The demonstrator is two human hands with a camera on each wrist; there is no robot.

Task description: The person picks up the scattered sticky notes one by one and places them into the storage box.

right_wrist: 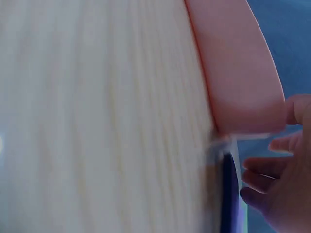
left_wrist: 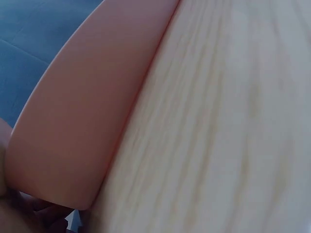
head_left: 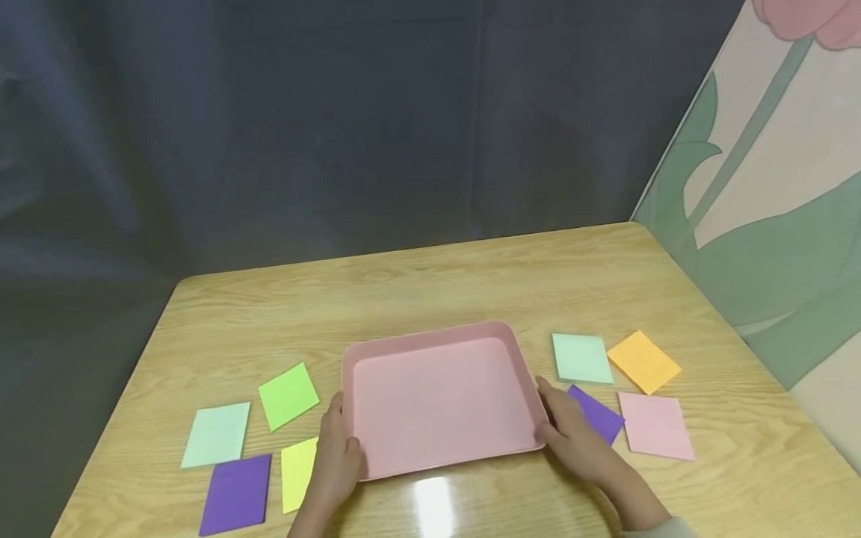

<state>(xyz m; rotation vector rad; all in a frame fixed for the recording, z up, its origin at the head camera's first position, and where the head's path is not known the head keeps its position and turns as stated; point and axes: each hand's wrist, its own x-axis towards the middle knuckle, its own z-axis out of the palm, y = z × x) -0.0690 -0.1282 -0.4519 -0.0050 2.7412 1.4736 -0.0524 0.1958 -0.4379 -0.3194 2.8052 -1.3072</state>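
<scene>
A shallow pink tray (head_left: 440, 407) with rounded corners lies in front of me, its inside bare. Along its front, the lower edge of the tray wall (left_wrist: 87, 107) meets the wooden table. My left hand (head_left: 338, 456) grips the tray's left side near the front corner, thumb by the rim. At the right front corner, my right hand (head_left: 575, 437) holds the tray with its thumb at the corner and fingers along the outer side. In the right wrist view, the lower fingers (right_wrist: 260, 179) are spread and stand apart from the tray wall (right_wrist: 243, 73).
Left of the tray lie green (head_left: 289, 396), mint (head_left: 216, 435), purple (head_left: 235, 495) and yellow (head_left: 297, 472) square pads. On the right are mint (head_left: 582, 359), orange (head_left: 644, 362), pink (head_left: 656, 426) and purple (head_left: 599, 413) ones. A dark curtain (head_left: 336, 134) hangs behind the table (head_left: 417, 288).
</scene>
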